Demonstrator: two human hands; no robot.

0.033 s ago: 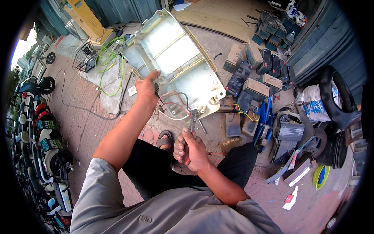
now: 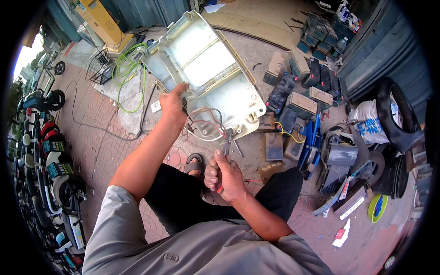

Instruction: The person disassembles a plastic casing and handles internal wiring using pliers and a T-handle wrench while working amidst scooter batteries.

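Observation:
My left hand (image 2: pixel 171 104) is closed on the near left edge of an open, whitish plastic battery case (image 2: pixel 215 89), its thumb lying over the rim. The case is tilted, its ribbed inside facing up. From its near end loop red, white and brownish wires (image 2: pixel 204 123). In my right hand (image 2: pixel 224 178) is a pair of pliers (image 2: pixel 227 142); a bit of red handle shows below the fingers. The metal jaws meet the wires at the case's near corner; whether they bite on one is too small to tell.
Several used batteries (image 2: pixel 302 105) stand on the ground to the right. A black tyre (image 2: pixel 398 114) leans by a white sack (image 2: pixel 366 117). Green hose (image 2: pixel 126 75) lies coiled at the far left, near a wire basket (image 2: pixel 101 67). Parked scooters (image 2: pixel 59 169) line the left side.

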